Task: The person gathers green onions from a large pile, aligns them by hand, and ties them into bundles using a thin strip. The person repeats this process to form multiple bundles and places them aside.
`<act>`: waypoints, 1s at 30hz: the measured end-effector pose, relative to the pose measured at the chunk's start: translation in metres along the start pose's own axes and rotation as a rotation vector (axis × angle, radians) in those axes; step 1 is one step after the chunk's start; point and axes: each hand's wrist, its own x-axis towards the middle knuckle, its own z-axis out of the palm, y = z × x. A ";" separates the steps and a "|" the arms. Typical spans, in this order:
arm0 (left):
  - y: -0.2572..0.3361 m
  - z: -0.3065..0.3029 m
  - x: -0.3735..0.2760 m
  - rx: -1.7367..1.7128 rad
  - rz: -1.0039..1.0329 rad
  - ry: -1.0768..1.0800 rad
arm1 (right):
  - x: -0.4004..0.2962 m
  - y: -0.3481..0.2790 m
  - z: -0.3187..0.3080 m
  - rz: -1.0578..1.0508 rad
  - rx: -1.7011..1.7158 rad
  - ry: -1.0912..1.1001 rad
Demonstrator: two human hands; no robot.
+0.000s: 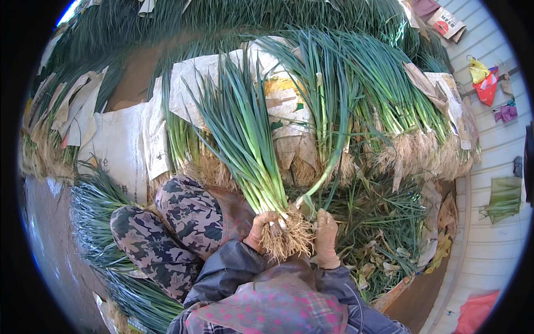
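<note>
My left hand [259, 230] is closed around the white base of a bunch of green onions [258, 167]. Their long leaves fan upward and away from me, while the tangled brown roots [288, 240] hang over my lap. Just right of the roots, my right hand [327, 239] pinches a thin, limp leaf [308, 206] at the base of one stalk [323, 179]. That stalk bends out to the right, apart from the rest of the bunch. Part of the pinched leaf is hidden behind my fingers.
More green onions [396, 104] lean in a row ahead, with white woven sacks [196, 87] among them. A heap of stripped leaves [379, 234] lies at my right. Other onions [96, 213] lie beside my camouflage-clad knees [187, 208]. A ribbed pale wall [479, 158] bounds the right side.
</note>
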 end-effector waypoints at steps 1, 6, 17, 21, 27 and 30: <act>0.003 0.012 -0.007 -0.032 -0.051 -0.003 | 0.000 -0.013 -0.013 0.081 0.173 -0.145; 0.001 -0.019 0.014 -0.032 -0.028 -0.120 | 0.039 -0.046 -0.064 0.599 0.541 -0.380; 0.015 -0.014 0.004 -0.072 0.086 -0.080 | 0.041 -0.019 0.020 -0.594 -0.143 -0.591; 0.013 0.017 -0.004 -0.138 0.038 -0.131 | 0.008 -0.040 -0.040 -0.736 -0.649 -1.253; 0.018 0.023 -0.001 -0.165 -0.008 -0.272 | 0.032 -0.007 -0.099 0.218 -0.693 -1.260; 0.024 0.027 -0.015 -0.143 -0.009 -0.272 | 0.065 -0.077 -0.075 0.206 0.501 -0.911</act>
